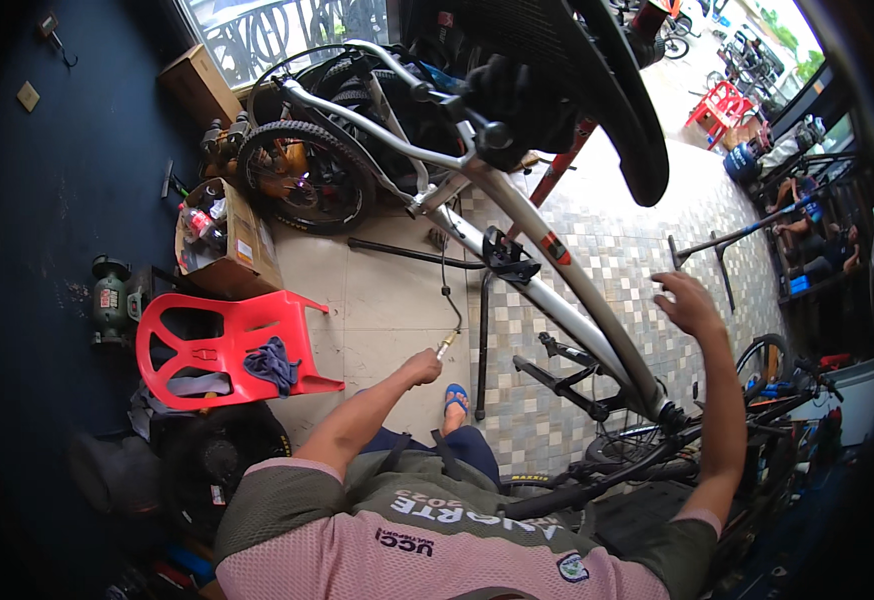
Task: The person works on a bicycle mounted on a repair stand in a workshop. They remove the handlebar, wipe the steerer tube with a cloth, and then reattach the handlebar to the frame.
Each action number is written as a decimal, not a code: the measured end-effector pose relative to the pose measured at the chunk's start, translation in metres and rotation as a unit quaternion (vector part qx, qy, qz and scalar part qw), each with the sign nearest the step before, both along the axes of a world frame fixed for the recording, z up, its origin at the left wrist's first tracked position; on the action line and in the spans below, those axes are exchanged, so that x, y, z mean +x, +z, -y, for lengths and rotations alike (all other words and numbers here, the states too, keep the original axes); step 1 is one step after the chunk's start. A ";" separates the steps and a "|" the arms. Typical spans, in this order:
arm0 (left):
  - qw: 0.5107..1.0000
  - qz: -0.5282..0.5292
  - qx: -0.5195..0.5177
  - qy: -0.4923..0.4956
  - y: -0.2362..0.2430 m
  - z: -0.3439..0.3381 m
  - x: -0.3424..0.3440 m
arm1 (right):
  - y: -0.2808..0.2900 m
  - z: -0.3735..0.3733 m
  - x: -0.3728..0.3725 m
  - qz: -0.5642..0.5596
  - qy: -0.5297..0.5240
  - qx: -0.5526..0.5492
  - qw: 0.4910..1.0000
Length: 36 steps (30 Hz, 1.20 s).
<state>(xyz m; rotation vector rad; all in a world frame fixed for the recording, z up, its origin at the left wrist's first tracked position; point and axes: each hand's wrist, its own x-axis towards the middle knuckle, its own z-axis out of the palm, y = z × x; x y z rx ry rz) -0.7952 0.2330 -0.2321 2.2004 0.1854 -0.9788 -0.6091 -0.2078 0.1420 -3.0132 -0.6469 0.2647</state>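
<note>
My left hand (pixel 423 367) is closed around a slim metal nozzle (pixel 447 345) with a brass-coloured end. A thin dark hose (pixel 446 291) runs from it up toward the repair stand. In front of me a silver and dark bicycle frame (pixel 547 300) hangs at a slant, upside down or tilted, I cannot tell which. A crank arm (pixel 547 378) sticks out low on its near side. My right hand (pixel 692 303) hovers to the right of the frame, apart from it, fingers spread and slightly bent, with nothing in them.
A red plastic chair (pixel 207 345) with a grey rag (pixel 273 366) lies at the left. Behind it stand a cardboard box (pixel 232 255) and a bicycle wheel (pixel 307 178). Dark stand legs (pixel 484 345) cross the floor. More bicycles (pixel 757 385) crowd the right; a person (pixel 822 245) sits farther off.
</note>
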 end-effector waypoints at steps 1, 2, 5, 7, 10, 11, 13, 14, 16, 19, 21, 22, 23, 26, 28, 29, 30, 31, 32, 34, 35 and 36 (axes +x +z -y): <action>0.999 -0.008 0.014 0.041 -0.002 -0.027 -0.011 | 0.031 -0.002 -0.028 0.020 -0.048 0.019 0.998; 0.997 -0.015 0.028 0.075 -0.004 -0.052 -0.023 | 0.055 0.008 -0.055 0.058 -0.052 0.031 0.997; 0.995 -0.059 0.039 0.076 0.009 -0.131 -0.055 | 0.134 -0.029 -0.169 0.151 -0.183 0.151 0.960; 0.996 -0.057 0.067 -0.002 0.031 -0.182 -0.071 | 0.153 -0.074 -0.261 0.204 -0.215 0.254 0.921; 0.984 0.020 0.055 -0.170 0.029 -0.235 -0.103 | 0.178 -0.183 -0.364 0.291 -0.046 0.325 0.899; 0.974 0.059 0.049 -0.215 0.030 -0.245 -0.106 | 0.163 -0.215 -0.377 0.300 0.067 0.338 0.890; 0.940 0.059 0.053 -0.331 0.077 -0.240 -0.096 | 0.119 -0.273 -0.405 0.195 0.062 0.461 0.864; 0.919 0.060 0.049 -0.386 0.114 -0.230 -0.091 | 0.098 -0.294 -0.413 0.109 0.023 0.455 0.883; 0.849 0.127 0.051 -0.509 0.170 -0.203 -0.087 | 0.024 -0.332 -0.408 0.010 -0.088 0.389 0.917; 0.724 0.222 0.005 -0.653 0.219 -0.170 -0.087 | -0.118 -0.373 -0.391 0.151 -0.048 0.269 0.950; 0.647 0.285 -0.035 -0.706 0.247 -0.155 -0.084 | -0.128 -0.398 -0.389 -0.147 -0.124 0.360 0.913; 0.595 0.334 0.006 -0.732 0.268 -0.147 -0.084 | -0.132 -0.405 -0.392 -0.292 -0.156 0.393 0.858; 0.574 0.341 0.009 -0.744 0.281 -0.141 -0.079 | -0.141 -0.409 -0.400 -0.244 -0.173 0.442 0.846; 0.560 0.384 0.014 -0.734 0.295 -0.131 -0.074 | -0.146 -0.418 -0.416 -0.151 -0.246 0.544 0.788; 0.560 0.442 -0.001 -0.701 0.286 -0.129 -0.065 | -0.136 -0.419 -0.419 -0.167 -0.328 0.565 0.739; 0.574 0.455 0.005 -0.681 0.304 -0.120 -0.068 | -0.151 -0.414 -0.422 -0.203 -0.321 0.648 0.660; 0.601 0.444 0.024 -0.664 0.314 -0.113 -0.066 | -0.163 -0.403 -0.430 -0.196 -0.258 0.683 0.655; 0.610 0.511 -0.012 -0.605 0.316 -0.114 -0.063 | -0.174 -0.396 -0.436 -0.221 -0.281 0.693 0.626; 0.614 0.572 -0.051 -0.542 0.322 -0.115 -0.058 | -0.179 -0.388 -0.444 -0.245 -0.304 0.702 0.596; 0.710 0.528 -0.097 -0.455 0.335 -0.123 -0.049 | -0.183 -0.373 -0.458 -0.217 -0.372 0.722 0.541; 0.739 0.520 -0.118 -0.411 0.332 -0.130 -0.046 | -0.177 -0.365 -0.462 -0.190 -0.422 0.720 0.516; 0.766 0.511 -0.138 -0.366 0.326 -0.140 -0.045 | -0.172 -0.353 -0.463 -0.134 -0.449 0.706 0.531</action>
